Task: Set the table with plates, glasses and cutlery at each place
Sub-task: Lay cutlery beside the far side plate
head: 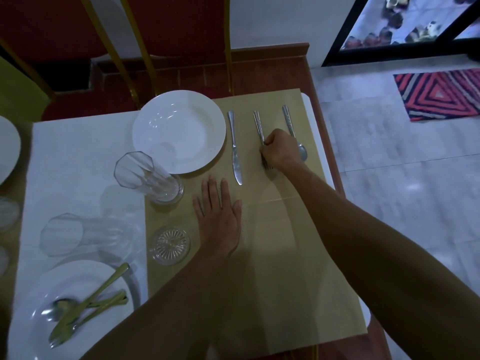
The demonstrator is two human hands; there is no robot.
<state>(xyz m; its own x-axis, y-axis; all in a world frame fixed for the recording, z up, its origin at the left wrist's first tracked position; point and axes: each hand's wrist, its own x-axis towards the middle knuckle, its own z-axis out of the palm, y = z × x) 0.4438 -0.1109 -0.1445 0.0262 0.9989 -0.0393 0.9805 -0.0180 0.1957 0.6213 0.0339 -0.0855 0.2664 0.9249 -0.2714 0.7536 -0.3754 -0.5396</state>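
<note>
A white plate (179,131) sits at the far left of a tan placemat (272,242). To its right lie a knife (235,149), a fork (259,127) and a spoon (294,131), side by side. My right hand (280,149) grips the fork near its tines, fingers curled round it. My left hand (219,214) rests flat on the mat below the knife, fingers straight. A tall clear glass (148,178) stands by the plate's near edge. A small glass coaster (170,245) lies left of my left hand.
On the white cloth (78,152) to the left are a second glass (78,235) and a near plate (78,315) holding several pieces of cutlery. Another plate edge (7,149) shows at far left. Red chairs (166,27) stand beyond the table. The table's wooden edge (330,152) borders tiled floor.
</note>
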